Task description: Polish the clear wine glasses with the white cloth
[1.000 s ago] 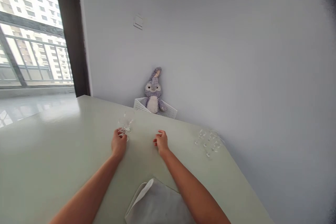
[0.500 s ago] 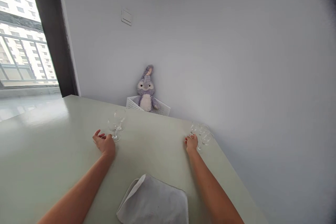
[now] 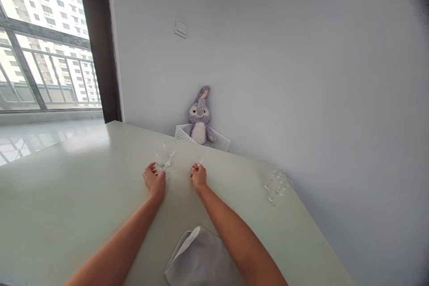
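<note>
Two clear stemmed glasses stand upright at the left of the table, a nearer glass (image 3: 162, 159) and a farther glass (image 3: 170, 148). My left hand (image 3: 155, 182) rests beside the nearer one, fingers apart and curved, holding nothing that shows. My right hand (image 3: 199, 176) is closed around the lower part of another stemmed glass (image 3: 198, 157), whose bowl points up above the fingers. On the right, more clear glasses (image 3: 279, 183) are grouped close together, and some look tilted or lying; their outlines are faint.
A folded grey cloth (image 3: 201, 259) lies at the near edge of the pale table (image 3: 100, 205), partly under my right forearm. Behind the far edge, a purple plush toy (image 3: 199, 120) sits in a white perforated basket (image 3: 219, 142) against the wall. A window is at left.
My right hand has moved left from the glass group with one glass in it, toward the two standing glasses. My left hand stays beside them. The view has turned slightly left.
</note>
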The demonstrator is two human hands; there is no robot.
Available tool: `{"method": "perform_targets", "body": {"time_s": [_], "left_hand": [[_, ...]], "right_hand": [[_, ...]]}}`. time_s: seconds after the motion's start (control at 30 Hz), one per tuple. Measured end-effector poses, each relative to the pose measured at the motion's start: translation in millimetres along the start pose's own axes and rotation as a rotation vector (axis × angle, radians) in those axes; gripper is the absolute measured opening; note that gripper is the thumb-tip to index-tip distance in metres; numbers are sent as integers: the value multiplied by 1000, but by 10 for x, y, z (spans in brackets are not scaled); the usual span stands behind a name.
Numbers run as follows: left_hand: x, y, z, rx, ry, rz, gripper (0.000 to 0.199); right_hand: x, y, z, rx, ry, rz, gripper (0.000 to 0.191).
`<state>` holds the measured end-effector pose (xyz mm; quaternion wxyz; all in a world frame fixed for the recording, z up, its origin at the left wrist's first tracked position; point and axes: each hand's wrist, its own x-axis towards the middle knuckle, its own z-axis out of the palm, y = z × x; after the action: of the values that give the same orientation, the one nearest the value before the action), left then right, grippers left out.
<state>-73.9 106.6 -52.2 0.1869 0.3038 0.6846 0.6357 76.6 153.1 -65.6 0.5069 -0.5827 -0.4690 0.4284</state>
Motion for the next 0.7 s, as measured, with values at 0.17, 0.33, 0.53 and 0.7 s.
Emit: {"method": "perform_targets", "body": {"time_s": [0.17,0.33,0.53,0.7], "left_hand": [[-31,54,-18,126,-58,72,44],[-35,67,-30,87,-65,45,43],[-11,20,-29,-6,-18,-1,43],[100,68,-90,-98,115,55,39]], "right_hand": [[1,-130,490,-58,-22,18,22],[-96,-244,518,-45,-61,27,32],[-413,-138,-288,14,28,18,39],[-806,122,-1640,36,371,-19,21]]}}
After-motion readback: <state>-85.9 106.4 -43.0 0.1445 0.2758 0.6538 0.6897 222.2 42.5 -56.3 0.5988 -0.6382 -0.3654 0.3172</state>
